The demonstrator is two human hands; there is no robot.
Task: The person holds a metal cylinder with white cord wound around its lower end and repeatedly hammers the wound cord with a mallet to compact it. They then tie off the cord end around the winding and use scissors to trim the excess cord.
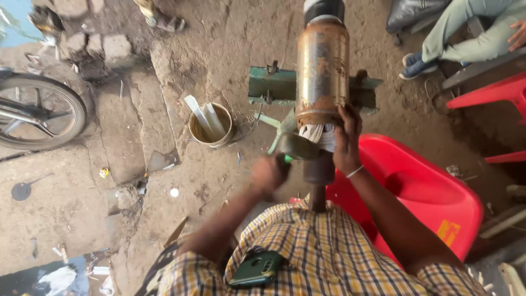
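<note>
Head view: rusty motor cylinder (322,68) standing upright on green metal stand (274,86), beside red plastic chair (433,192). Right hand (347,143) wrapped around cylinder's lower end at white windings (320,134). Left hand (268,174) blurred, closed on green-handled tool (286,160).

left hand (268,174): motion-blurred; its grip and the green-handled tool (285,159) in it cannot be made out clearly.
right hand (347,141): fingertips hidden behind the rusty cylinder's (322,71) lower rim.
cylinder: its dark top is cut off by the upper edge.
white strands (323,136): partly covered by the right hand and a grey part; kind unclear.
green stand (276,86): middle hidden behind the cylinder.
wheel (38,112): cut off at the left edge.
seated person (471,30): only legs, shoes and one hand show, top right.
phone (256,268): half tucked into the shirt pocket.
floor bits: too small to tell.
</note>
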